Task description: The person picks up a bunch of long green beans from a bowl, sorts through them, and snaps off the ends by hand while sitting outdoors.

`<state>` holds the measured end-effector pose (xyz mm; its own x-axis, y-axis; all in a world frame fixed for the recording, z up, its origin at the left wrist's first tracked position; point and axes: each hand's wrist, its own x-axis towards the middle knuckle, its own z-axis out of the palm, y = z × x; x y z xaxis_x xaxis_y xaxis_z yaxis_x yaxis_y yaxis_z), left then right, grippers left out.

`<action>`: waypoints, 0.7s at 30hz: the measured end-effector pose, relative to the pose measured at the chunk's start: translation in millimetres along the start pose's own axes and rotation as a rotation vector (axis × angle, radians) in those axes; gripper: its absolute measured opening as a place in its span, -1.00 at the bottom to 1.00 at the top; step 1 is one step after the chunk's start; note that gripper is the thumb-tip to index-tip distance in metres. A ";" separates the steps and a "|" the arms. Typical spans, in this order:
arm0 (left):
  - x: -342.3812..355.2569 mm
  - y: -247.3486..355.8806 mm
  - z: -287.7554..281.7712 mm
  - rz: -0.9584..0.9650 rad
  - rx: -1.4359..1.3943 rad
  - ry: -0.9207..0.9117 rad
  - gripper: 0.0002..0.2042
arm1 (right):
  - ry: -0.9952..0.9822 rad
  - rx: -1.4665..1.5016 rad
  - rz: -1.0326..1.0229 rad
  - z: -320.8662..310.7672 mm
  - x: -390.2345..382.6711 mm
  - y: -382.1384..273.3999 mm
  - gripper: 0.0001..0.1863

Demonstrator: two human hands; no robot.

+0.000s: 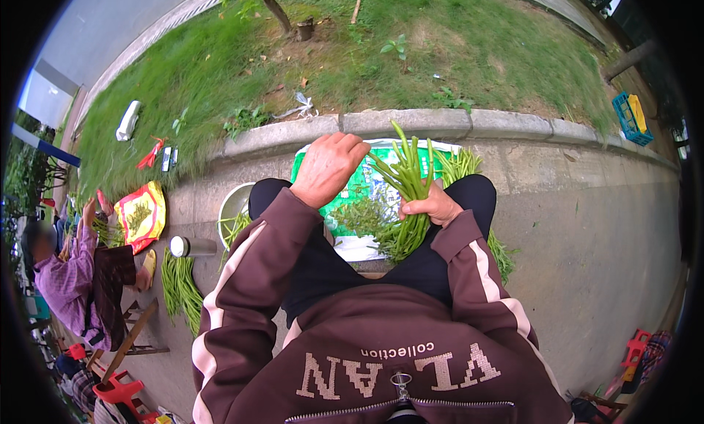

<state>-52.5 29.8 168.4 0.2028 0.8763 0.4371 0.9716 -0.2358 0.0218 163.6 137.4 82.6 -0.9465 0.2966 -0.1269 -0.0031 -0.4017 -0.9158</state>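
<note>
My right hand (pixel 431 205) grips a bunch of long green leafy stems (pixel 405 174), their bare ends pointing up and leafy parts hanging down. My left hand (pixel 331 163) is closed just left of the upper stem ends, its fingertips curled out of sight, so whatever it may hold is hidden. Beneath both hands lies a green and white plastic sack (pixel 352 189) scattered with leafy scraps (pixel 348 217). More stems (pixel 458 160) lie at the sack's right back, and a white basin (pixel 229 207) with stems sits left of my knee.
A steel flask (pixel 183 246) and loose stems (pixel 182 292) are at my left, near a seated person (pixel 70 292) and a red-yellow bag (pixel 139 237). A stone kerb (pixel 513 127) borders grass ahead. A blue crate (pixel 632 130) is far right; a red stool (pixel 634 347) is lower right.
</note>
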 end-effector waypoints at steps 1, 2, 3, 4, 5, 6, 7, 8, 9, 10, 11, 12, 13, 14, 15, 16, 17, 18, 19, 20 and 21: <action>0.3 -0.5 -0.4 0.009 0.023 -0.027 -0.79 | 0.002 -0.003 0.001 -0.9 -0.2 -0.4 -0.60; 0.4 -0.5 -0.9 0.018 0.046 -0.054 -0.81 | 0.003 -0.007 0.001 -2.4 0.0 0.6 -0.60; 0.8 -0.4 -0.8 0.026 0.069 -0.080 -0.82 | 0.004 -0.011 0.003 -4.2 0.2 2.2 -0.60; 0.1 -2.0 2.1 0.037 0.072 -0.061 -0.84 | -0.004 -0.007 -0.006 -5.1 2.0 3.5 -0.58; -1.2 -2.6 6.0 -0.001 0.046 -0.049 -0.85 | -0.002 -0.010 -0.008 -5.8 2.6 4.4 -0.58; -2.7 -2.2 10.5 -0.038 0.020 -0.037 -0.85 | 0.000 -0.013 -0.009 -5.9 2.8 5.3 -0.57; -4.1 -1.6 14.7 -0.075 -0.005 -0.028 -0.86 | 0.001 -0.014 -0.011 -4.3 3.4 5.4 -0.57; -5.3 -0.4 18.9 -0.159 -0.168 0.064 -0.90 | 0.010 -0.004 -0.027 -2.6 3.8 5.1 -0.57; -7.1 3.2 23.3 -0.283 -0.265 0.094 -0.91 | 0.023 -0.009 -0.031 -1.4 5.0 3.7 -0.57; -8.4 2.6 33.2 -0.295 -0.295 0.191 -0.91 | 0.041 -0.014 -0.032 -0.8 5.1 3.0 -0.57; -10.9 2.7 43.4 -0.310 -0.326 0.288 -0.91 | 0.057 -0.019 -0.030 0.3 4.8 2.3 -0.56; -14.5 3.1 52.9 -0.452 -0.457 0.265 -0.91 | 0.068 -0.022 -0.045 2.2 6.1 1.9 -0.57; -15.1 6.8 58.5 -0.594 -0.592 0.240 -0.92 | 0.072 -0.037 -0.048 2.1 6.2 2.3 -0.57; -15.3 9.5 63.8 -0.736 -0.726 0.212 -0.92 | 0.075 -0.052 -0.051 1.4 6.8 2.8 -0.58; -14.4 11.5 69.3 -0.820 -0.866 0.233 -0.91 | 0.079 -0.067 -0.054 0.5 7.3 3.0 -0.58; -12.8 15.4 71.6 -0.906 -1.006 0.252 -0.89 | 0.079 -0.114 -0.055 0.5 7.0 3.2 -0.61; -11.4 18.2 73.4 -0.991 -1.146 0.269 -0.87 | 0.089 -0.099 -0.056 0.9 7.0 3.5 -0.62; -8.6 17.6 76.3 -1.034 -1.233 0.279 -0.87 | 0.100 -0.085 -0.058 1.4 7.4 3.4 -0.62; -9.5 18.6 78.9 -1.034 -1.252 0.283 -0.87 | 0.111 -0.065 -0.053 2.5 6.5 5.8 -0.63; -10.0 17.3 80.8 -1.027 -1.229 0.275 -0.86 | 0.099 -0.121 -0.062 1.3 7.8 6.0 -0.66; -10.2 15.2 82.8 -1.018 -1.208 0.266 -0.86 | 0.095 -0.109 -0.084 0.2 9.1 6.4 -0.70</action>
<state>-29.6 52.1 89.8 -0.5898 0.8046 -0.0693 -0.0051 0.0821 0.9966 154.9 137.4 75.7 -0.9095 0.4082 -0.0791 -0.0408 -0.2768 -0.9601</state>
